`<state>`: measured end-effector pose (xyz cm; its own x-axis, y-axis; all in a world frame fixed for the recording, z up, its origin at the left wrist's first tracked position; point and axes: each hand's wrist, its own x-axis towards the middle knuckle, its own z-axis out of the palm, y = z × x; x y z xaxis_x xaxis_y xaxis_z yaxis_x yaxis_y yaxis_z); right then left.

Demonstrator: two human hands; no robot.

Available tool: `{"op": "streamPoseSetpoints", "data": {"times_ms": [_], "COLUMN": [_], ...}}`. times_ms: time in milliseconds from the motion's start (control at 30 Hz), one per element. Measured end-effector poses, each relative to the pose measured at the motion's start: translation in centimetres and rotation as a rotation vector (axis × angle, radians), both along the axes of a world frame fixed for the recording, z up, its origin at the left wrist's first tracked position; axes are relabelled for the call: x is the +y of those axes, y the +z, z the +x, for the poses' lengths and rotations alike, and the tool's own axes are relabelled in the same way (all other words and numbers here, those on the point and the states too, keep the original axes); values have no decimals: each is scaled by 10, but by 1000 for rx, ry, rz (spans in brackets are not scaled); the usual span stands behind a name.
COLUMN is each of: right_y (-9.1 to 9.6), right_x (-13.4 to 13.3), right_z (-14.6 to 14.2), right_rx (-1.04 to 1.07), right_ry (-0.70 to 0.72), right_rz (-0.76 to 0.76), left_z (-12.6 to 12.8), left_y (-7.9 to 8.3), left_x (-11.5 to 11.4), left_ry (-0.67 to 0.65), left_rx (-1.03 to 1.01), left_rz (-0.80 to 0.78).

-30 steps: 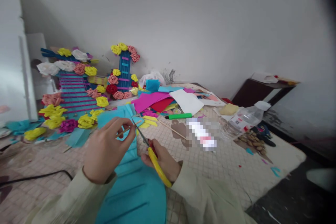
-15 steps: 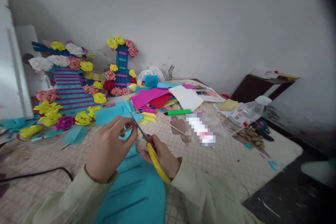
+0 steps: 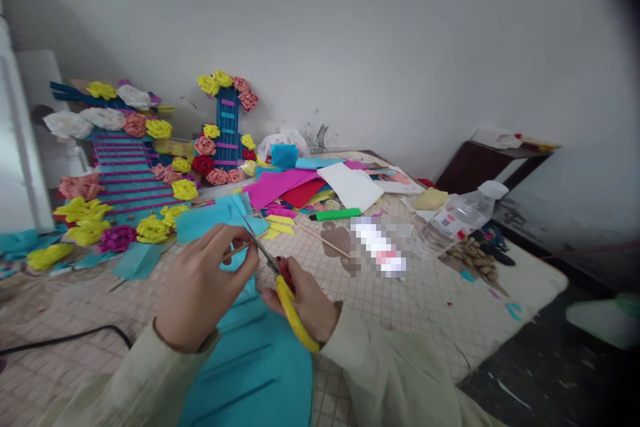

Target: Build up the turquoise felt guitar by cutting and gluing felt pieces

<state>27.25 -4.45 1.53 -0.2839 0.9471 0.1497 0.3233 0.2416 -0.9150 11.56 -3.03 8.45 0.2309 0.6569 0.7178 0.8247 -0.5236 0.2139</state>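
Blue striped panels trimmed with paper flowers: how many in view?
2: a wide blue striped panel at left, and a narrow blue striped panel to its right. Colourful paper flowers partly cover both; another could be hidden behind.

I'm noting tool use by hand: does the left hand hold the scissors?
No, the right hand holds the yellow-handled scissors, while the left hand pinches a thin stick.
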Motion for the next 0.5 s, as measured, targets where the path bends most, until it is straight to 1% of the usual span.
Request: {"op": "streamPoseSetpoints", "data": {"times_ms": [233, 500], "right_y": [0, 0], "right_x": [1, 0], "right_z": [0, 0], "right_rx": [8, 18], "right_ry": [1, -13], "right_rz": [-14, -10], "left_z": [1, 0], "left_y": [1, 0], "left_x": [0, 1], "left_ry": [0, -76], "left_rx": [14, 27], "left_rz": [-4, 25]}}
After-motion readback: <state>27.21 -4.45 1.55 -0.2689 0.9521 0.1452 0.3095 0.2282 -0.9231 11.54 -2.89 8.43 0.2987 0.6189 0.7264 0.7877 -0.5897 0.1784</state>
